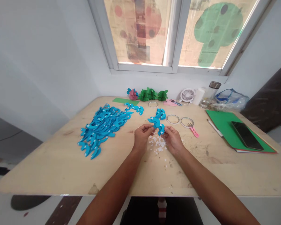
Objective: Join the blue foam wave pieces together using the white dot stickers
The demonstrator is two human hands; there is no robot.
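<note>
A curved blue paper piece (157, 123) with small white squares on it is held up between both hands. My left hand (143, 135) pinches its left side between thumb and fingers. On the right, my right hand (172, 139) pinches its lower right end. Small white paper bits (158, 144) lie scattered on the table just below the piece. Right behind it rests another blue piece (160, 113). To the left spreads a large pile of blue paper pieces (105, 123), many with white squares on them.
On the wooden table (67, 162) are tape rings (172, 119), pink-handled scissors (194, 131), and a phone (247, 135) on a green folder (224, 125). Green paper flowers (151, 93), a small fan (187, 95) and a bottle (212, 90) stand along the wall.
</note>
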